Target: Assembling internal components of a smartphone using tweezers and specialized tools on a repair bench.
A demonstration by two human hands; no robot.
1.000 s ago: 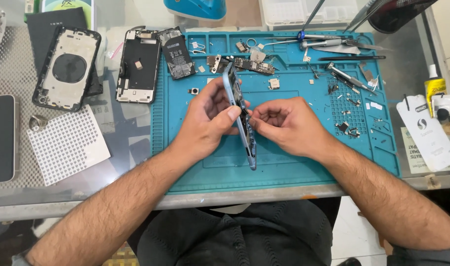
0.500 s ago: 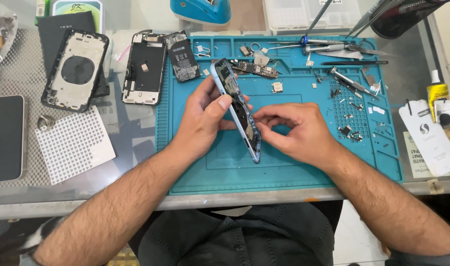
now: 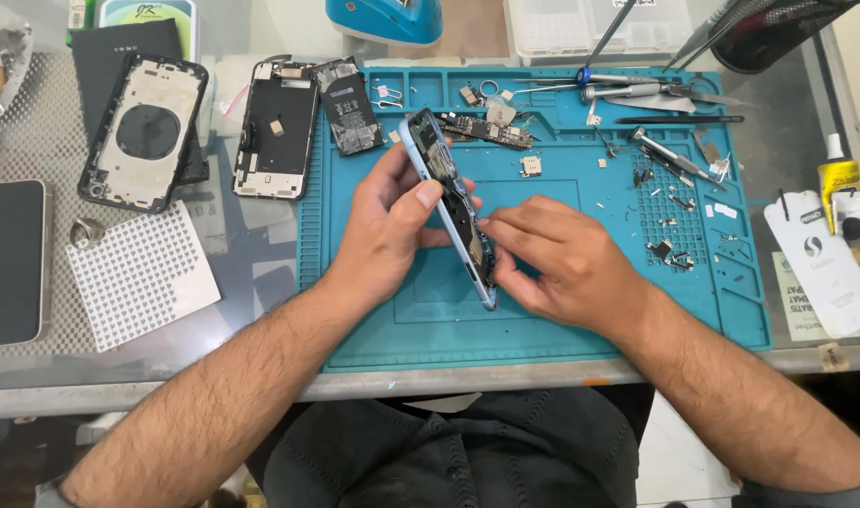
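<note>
An opened light-blue phone frame [image 3: 446, 193] stands on its long edge, tilted, above the teal repair mat [image 3: 402, 320]. My left hand [image 3: 385, 226] grips its upper half, thumb across the exposed inner parts. My right hand [image 3: 552, 263] pinches at the lower end of the frame, fingertips pressed on the inside near the bottom corner. Whether the right fingers hold a small part is hidden.
Left of the mat lie a phone back housing [image 3: 143, 132], a second opened phone [image 3: 276, 130], a battery [image 3: 347, 106], a white perforated sheet [image 3: 138, 273] and a dark tablet [image 3: 11, 263]. A circuit board [image 3: 486, 130], tweezers, screwdrivers and several small screws fill the mat's far right.
The phone frame has tipped further, its top end swinging left and away from me. My left hand shifted up along it; my right hand stays at the lower end.
</note>
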